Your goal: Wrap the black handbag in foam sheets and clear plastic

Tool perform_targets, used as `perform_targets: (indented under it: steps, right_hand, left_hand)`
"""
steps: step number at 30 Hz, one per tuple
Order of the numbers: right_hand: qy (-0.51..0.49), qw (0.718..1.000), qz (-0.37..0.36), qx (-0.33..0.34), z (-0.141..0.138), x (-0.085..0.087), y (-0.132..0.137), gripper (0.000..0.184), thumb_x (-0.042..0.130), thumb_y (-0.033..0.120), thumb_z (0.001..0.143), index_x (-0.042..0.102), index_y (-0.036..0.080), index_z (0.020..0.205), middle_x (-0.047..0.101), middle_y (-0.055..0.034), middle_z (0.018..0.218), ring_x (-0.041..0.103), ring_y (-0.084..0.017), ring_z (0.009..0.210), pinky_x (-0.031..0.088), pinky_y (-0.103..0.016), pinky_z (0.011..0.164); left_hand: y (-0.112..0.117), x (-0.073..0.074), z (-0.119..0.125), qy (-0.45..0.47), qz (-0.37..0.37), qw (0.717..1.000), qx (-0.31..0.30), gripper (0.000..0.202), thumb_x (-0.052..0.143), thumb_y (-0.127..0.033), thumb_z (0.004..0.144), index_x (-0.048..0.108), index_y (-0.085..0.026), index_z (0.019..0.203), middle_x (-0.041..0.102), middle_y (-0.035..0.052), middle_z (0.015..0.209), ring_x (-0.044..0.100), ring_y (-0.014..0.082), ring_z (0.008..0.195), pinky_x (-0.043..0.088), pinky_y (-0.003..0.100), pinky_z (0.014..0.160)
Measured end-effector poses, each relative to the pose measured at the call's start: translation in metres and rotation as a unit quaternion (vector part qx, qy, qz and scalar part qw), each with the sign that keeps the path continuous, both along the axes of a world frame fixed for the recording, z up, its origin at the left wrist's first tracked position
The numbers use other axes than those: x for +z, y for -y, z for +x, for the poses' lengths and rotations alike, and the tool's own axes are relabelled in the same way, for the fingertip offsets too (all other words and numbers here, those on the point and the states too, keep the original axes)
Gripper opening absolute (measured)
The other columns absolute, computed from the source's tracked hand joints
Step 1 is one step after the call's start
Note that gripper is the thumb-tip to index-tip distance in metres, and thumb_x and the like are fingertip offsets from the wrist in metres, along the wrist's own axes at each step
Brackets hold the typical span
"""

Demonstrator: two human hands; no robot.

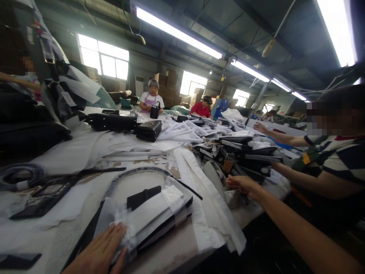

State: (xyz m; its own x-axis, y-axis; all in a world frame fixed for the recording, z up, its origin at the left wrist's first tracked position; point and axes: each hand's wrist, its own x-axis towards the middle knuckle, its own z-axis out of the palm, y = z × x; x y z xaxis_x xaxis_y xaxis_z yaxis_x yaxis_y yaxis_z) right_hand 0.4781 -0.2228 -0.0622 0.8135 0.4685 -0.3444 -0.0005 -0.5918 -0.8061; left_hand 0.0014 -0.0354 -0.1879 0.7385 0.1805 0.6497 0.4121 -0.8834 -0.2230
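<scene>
My left hand (104, 247) lies on the near end of a black handbag (162, 230) wrapped in white tissue and clear film, its fingers stretched out and flat. The bag's strap (139, 170), wound in a clear wrap, arches behind it. My right hand (242, 185) reaches out beside a grey piece (213, 174) at the edge of a pile of black bags (245, 152). Its fingers point left, loosely extended, and I see nothing held in them. A brown tag (227, 166) hangs on the pile just above that hand.
White wrapping strips (202, 198) lie right of the wrapped bag. A coiled strap (21, 176) and black pieces (47, 196) lie at left. Finished-looking black bags (148, 130) stand farther back. A co-worker (339, 160) works close at right; other people (152, 99) sit across the table.
</scene>
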Motion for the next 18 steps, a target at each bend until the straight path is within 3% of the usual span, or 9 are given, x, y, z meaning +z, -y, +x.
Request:
perform_targets:
  steps: [4,10,14,18]
  right_hand:
    - [0.004,0.996,0.086,-0.027,-0.006,0.012,0.009,0.019,0.069,0.034,0.086,0.07,0.016,0.084,0.077,-0.0118,0.096,0.074,-0.021,0.091,0.058,-0.03,0.085]
    - [-0.012,0.992,0.123,-0.029,-0.024,0.022,0.046,0.018,0.076,0.036,0.077,0.074,0.018,0.082,0.076,-0.0151,0.101,0.074,-0.025,0.084,0.062,-0.034,0.079]
    - [-0.019,0.992,0.12,-0.042,-0.037,0.007,0.071,0.019,0.077,0.035,0.073,0.076,0.019,0.084,0.076,-0.0149,0.101,0.073,-0.023,0.076,0.062,-0.032,0.07]
    - [-0.015,0.989,0.13,-0.068,-0.045,-0.022,0.083,0.019,0.079,0.033,0.068,0.076,0.021,0.083,0.077,-0.0101,0.095,0.07,-0.017,0.066,0.061,-0.026,0.06]
  left_hand:
    - [0.0,0.0,-0.001,-0.012,0.001,1.0,0.006,0.037,0.045,-0.041,0.095,0.064,-0.017,0.117,0.076,0.0097,0.111,0.075,0.0251,0.097,0.063,0.031,0.078]
    - [-0.002,-0.008,-0.003,-0.022,0.0,1.0,0.005,0.041,0.04,-0.042,0.098,0.061,-0.016,0.121,0.075,0.0118,0.113,0.074,0.025,0.099,0.062,0.032,0.08]
    - [-0.002,-0.017,-0.007,-0.015,-0.054,0.998,0.023,0.042,0.046,-0.046,0.095,0.06,-0.021,0.126,0.073,0.0085,0.12,0.072,0.0257,0.105,0.06,0.033,0.087]
    - [-0.002,-0.022,-0.008,-0.016,-0.072,0.997,0.024,0.044,0.048,-0.047,0.095,0.058,-0.021,0.128,0.071,0.0083,0.124,0.071,0.0263,0.108,0.061,0.034,0.087]
